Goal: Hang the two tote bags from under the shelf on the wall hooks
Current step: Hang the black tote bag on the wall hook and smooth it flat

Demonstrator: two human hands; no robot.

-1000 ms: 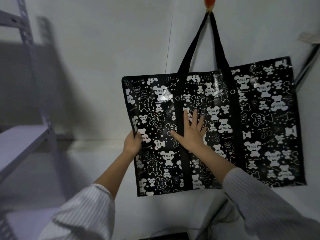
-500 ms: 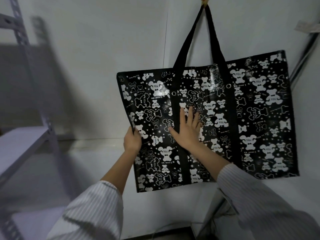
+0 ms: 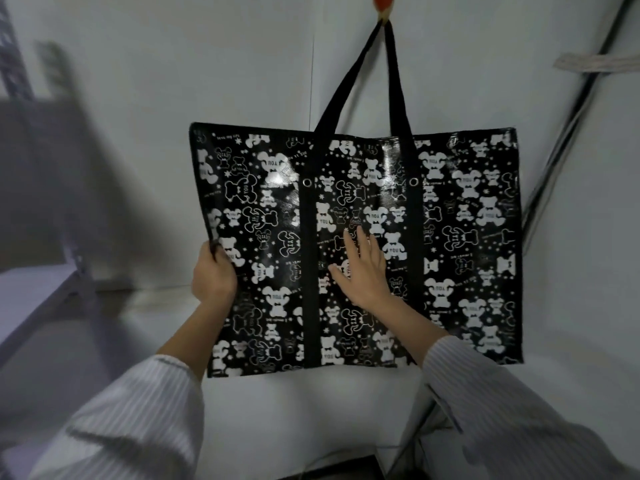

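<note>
While hanging by black handles [image 3: 363, 74] from orange wall hook [image 3: 382, 3]: tote bag [image 3: 467, 244], black, glossy, white bear print, flat against white wall [image 3: 173, 81]. Left hand [image 3: 213, 275]: closed, pinching bag's left edge. Right hand [image 3: 363, 271]: open, fingers spread, palm pressed flat on bag's front between the two vertical straps. Striped sleeves [image 3: 138, 420] on both arms. Grey shelf [image 3: 31, 299]: far left, blurred.
</note>
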